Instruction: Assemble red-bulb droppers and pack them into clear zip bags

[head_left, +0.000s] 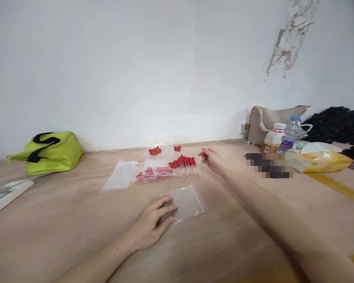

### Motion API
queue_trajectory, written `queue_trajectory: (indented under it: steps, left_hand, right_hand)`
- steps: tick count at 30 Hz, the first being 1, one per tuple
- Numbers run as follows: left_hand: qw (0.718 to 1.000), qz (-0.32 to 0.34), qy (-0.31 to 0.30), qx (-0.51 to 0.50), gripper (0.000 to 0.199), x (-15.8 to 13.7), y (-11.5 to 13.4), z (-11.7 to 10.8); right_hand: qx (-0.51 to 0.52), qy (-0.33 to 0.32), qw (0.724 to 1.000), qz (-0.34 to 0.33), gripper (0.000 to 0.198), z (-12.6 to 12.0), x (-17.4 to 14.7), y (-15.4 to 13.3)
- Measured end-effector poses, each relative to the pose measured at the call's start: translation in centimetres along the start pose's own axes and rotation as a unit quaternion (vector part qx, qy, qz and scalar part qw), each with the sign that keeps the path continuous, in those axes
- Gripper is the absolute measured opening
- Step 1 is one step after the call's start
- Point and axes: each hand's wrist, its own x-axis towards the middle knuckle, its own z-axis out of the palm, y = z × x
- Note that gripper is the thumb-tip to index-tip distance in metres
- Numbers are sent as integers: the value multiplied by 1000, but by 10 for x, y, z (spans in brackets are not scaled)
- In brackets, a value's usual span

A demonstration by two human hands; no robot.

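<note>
My left hand lies palm down with its fingers apart, the fingertips at the left edge of a clear zip bag flat on the table. Farther off, my right hand pinches a red-handled thin stick by its red end. Its pale shaft points down toward a fanned row of similar red-handled sticks just to the left. Beside that row lie filled clear bags with red pieces inside. Another flat zip bag is left of those. Small heaps of red pieces sit near the wall.
At the far left are a lime-green bag and a white tray-like object. On the right stand a beige bag, a drink bottle, a water bottle, a yellow tissue pack and a black pile.
</note>
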Motion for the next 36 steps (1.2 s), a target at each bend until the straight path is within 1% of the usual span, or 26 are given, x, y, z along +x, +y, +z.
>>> queue_trajectory:
  steps: [1,2,5,8,11,15,19,22,25,27,29,31,33,35,36]
  left_hand:
    - [1000,-3,10,-1,31,0,0,0]
    - [1000,-8,19,-4,31,1,0,0]
    - [999,-21,35,-9,30,1,0,0]
    - [1000,-17,24,-4,32,1,-1,0]
    - [1000,-19,9,6,34,1,-2,0]
    - [1000,-19,7,6,35,3,-2,0]
    - [1000,-17,5,2,35,3,-2,1]
    - [1000,-17,7,-4,35,3,-3,1]
    - [1000,-12,7,-4,36,5,-3,0]
    - [1000,-1,-3,0,37,7,-5,-1]
    - [1000,10,-16,4,39,10,-7,-3]
    - [1000,16,-23,2,40,12,-8,-3]
    - [1000,17,-21,-1,40,13,-8,-4]
    - [1000,15,-22,-3,39,13,-7,-4]
    - [1000,15,-23,-3,39,13,-7,-4]
  right_hand:
    - [31,0,999,-6,27,-7,-13,2]
    - [55,17,998,-7,29,-15,-27,6]
    - [72,52,996,6,35,-32,-64,20]
    - [87,76,993,16,35,-39,-86,29]
    - [108,79,991,22,35,-37,-90,29]
    - [122,63,990,27,34,-32,-88,27]
    - [134,66,988,26,32,-32,-89,28]
    - [161,53,984,52,29,-29,-93,27]
    - [188,8,978,94,28,-26,-100,23]
    - [189,-49,973,125,29,-27,-106,19]
    - [153,-119,971,140,31,-32,-109,15]
    - [82,-187,971,127,32,-40,-111,12]
    - [2,-246,965,94,32,-47,-110,11]
    - [-62,-282,956,54,32,-50,-110,12]
    - [-84,-286,954,34,32,-49,-111,13]
